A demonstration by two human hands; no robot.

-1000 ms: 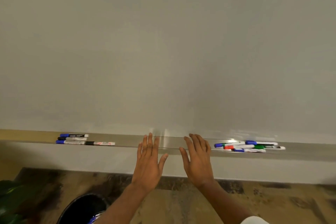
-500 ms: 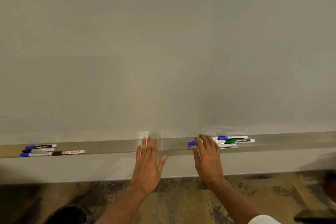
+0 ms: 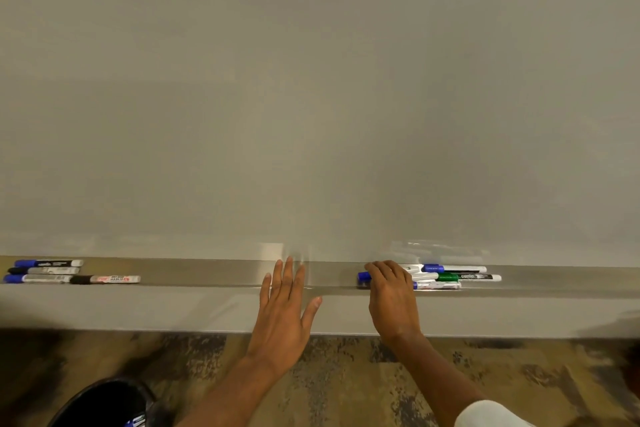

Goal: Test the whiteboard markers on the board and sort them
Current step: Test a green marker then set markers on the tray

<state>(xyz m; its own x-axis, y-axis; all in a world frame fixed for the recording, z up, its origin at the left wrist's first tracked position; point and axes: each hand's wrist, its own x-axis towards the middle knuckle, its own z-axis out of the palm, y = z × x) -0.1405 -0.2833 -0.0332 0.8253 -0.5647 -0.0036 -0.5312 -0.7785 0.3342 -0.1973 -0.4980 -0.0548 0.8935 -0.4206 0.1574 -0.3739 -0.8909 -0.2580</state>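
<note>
At tray point(image 3: 207, 274) edge, right hand point(image 3: 393, 298) around markers point(image 3: 450, 277)

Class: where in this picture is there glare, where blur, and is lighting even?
Head view: pale glare patches lie on the whiteboard above the tray, one near the left hand, one over the right marker pile; head view: that hand's fingertips are smeared by blur; head view: lighting dim, warm, uneven, floor corners darker.

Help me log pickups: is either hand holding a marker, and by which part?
The left hand holds nothing. The right hand curls over a blue-capped marker near its cap end; whether it grips it yet cannot be told.
</note>
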